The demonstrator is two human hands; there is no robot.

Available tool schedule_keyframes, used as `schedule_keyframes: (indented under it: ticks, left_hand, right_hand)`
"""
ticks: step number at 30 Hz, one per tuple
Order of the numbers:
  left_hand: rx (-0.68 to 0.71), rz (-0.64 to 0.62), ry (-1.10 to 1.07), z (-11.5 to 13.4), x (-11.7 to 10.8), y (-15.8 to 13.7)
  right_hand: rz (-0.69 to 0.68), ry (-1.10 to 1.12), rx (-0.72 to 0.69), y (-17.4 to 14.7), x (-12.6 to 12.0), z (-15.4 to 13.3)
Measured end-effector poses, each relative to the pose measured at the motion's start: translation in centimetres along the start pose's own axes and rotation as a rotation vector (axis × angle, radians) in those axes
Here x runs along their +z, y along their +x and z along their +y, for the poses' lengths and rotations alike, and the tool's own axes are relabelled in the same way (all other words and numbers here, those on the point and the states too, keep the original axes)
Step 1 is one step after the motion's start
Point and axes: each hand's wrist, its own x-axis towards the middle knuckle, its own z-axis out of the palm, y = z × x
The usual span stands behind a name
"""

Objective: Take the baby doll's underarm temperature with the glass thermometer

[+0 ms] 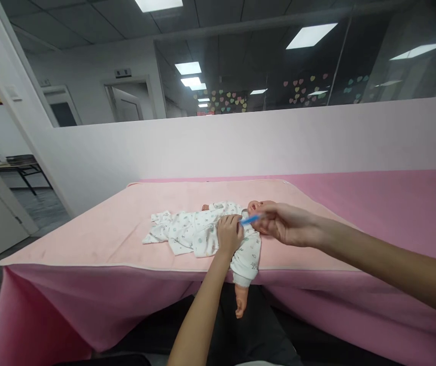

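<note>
Peach cloth (103, 229), windowed wall (241, 147) behind, bears a doll (193, 231); right hand (284, 224) pinches something blue (250, 219), left hand's (228, 235) grip unclear.

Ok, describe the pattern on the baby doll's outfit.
The outfit: white with small, scattered greenish and dark prints; head view.

Blurred blue object (250, 219), doll's head (254, 206) partly behind right hand (283, 224)

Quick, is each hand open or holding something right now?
Left hand: on the clothed doll; grip can't be told.
Right hand: closed, holding a blurred blue object.
</note>
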Motion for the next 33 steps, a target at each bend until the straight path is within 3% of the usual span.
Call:
schedule_keyframes:
  ticks: [4, 8, 11, 12, 16, 19, 22, 27, 30, 33]
  left_hand:
    - [0.006, -0.013, 0.009, 0.0, -0.1, 0.1]
    - [0.007, -0.010, 0.011, 0.0, -0.1, 0.1]
    - [0.007, -0.012, 0.018, 0.0, -0.1, 0.1]
    - [0.010, -0.016, 0.021, 0.1, -0.2, 0.1]
    - [0.001, -0.022, 0.023, 0.2, -0.3, 0.1]
    - [-0.006, -0.024, 0.018, 0.1, -0.2, 0.1]
    - [0.000, -0.027, 0.019, 0.1, -0.2, 0.0]
    - [0.009, -0.012, 0.023, 0.0, -0.1, 0.0]
    - [0.017, -0.004, 0.024, 0.0, -0.1, -0.1]
    - [0.008, -0.008, 0.018, 0.0, -0.1, -0.1]
  right_hand:
    - [0.057, 0.009, -0.007, -0.2, 0.2, -0.4]
    - [0.067, -0.031, 0.139, -1.1, 0.4, -0.1]
    - [0.137, 0.027, -0.107, -2.0, 0.5, -0.3]
    - [0.121, 0.020, -0.128, -2.3, 0.6, -0.6]
    - [-0.072, -0.066, 0.076, -2.9, 1.0, -1.8]
    - [-0.026, -0.049, 0.011, -2.7, 1.3, -2.3]
    - [-0.030, -0.078, 0.070, -2.1, 1.2, -2.0]
    - [0.175, -0.043, -0.198, -0.6, 0.5, -1.0]
    - [0.111, -0.124, -0.144, -0.2, 0.6, -1.4]
    - [0.071, -0.145, -0.192, -0.4, 0.8, -2.0]
